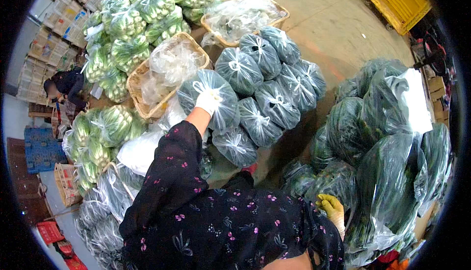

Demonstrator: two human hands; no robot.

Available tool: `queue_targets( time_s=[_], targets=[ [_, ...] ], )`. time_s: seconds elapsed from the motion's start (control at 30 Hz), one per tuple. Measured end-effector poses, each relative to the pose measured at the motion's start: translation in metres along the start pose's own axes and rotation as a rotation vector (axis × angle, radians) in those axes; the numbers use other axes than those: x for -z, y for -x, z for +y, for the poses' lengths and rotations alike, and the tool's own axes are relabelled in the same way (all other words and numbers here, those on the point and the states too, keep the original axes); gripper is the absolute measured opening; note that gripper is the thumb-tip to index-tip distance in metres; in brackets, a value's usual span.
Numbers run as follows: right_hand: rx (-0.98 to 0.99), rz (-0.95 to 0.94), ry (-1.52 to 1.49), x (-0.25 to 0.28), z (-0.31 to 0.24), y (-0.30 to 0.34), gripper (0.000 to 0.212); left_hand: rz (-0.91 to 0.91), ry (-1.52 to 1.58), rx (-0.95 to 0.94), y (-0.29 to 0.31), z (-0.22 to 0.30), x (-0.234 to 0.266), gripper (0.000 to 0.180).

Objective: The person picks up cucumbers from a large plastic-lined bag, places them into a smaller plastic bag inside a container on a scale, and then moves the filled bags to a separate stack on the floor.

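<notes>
My left hand (208, 101), in a white glove, is closed on the gathered top of a clear plastic bag (223, 105) packed with dark green vegetables. That bag sits at the left end of a cluster of similar knotted bags (277, 104). My right hand (331, 206) wears a yellowed glove and hangs low on the right, its fingers loosely bent and apart with nothing visible in them. Beside it is a bag (336, 184) of long dark green vegetables, which look like cucumbers; whether the hand touches it I cannot tell.
Larger bags of long green vegetables (385, 172) are heaped on the right. Two baskets (140, 98) hold loose clear plastic. Bags of pale-stemmed greens (130, 24) are piled far left, near a bending person (66, 86). A yellow crate (397, 2) stands far right.
</notes>
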State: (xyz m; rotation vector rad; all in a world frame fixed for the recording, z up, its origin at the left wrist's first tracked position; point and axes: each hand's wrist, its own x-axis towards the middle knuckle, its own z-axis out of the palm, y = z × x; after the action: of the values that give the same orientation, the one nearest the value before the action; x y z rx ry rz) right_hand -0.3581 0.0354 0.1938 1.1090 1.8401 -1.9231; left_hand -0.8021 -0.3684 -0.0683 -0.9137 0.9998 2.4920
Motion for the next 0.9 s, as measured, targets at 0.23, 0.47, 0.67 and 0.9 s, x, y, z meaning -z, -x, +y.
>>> queue_targets(
  time_s=[0.23,0.47,0.67,0.9],
  targets=[
    [-0.127,-0.044,0.052,-0.025,-0.011,-0.031,0.023,0.011,0.168,-0.02,-0.047,0.027,-0.026,0.009],
    [-0.232,-0.07,0.265,-0.031,0.018,-0.067,0.022,0.469,-1.312,-0.361,-0.075,0.008,0.021,0.025],
    [-0.279,-0.112,0.295,-0.024,0.028,-0.079,0.022,0.631,-0.641,-0.153,-0.081,-0.029,0.09,0.066],
    [-0.239,-0.148,0.417,-0.034,0.033,-0.086,0.023,0.259,-0.635,0.047,-0.074,-0.007,0.069,0.061]
  ],
)
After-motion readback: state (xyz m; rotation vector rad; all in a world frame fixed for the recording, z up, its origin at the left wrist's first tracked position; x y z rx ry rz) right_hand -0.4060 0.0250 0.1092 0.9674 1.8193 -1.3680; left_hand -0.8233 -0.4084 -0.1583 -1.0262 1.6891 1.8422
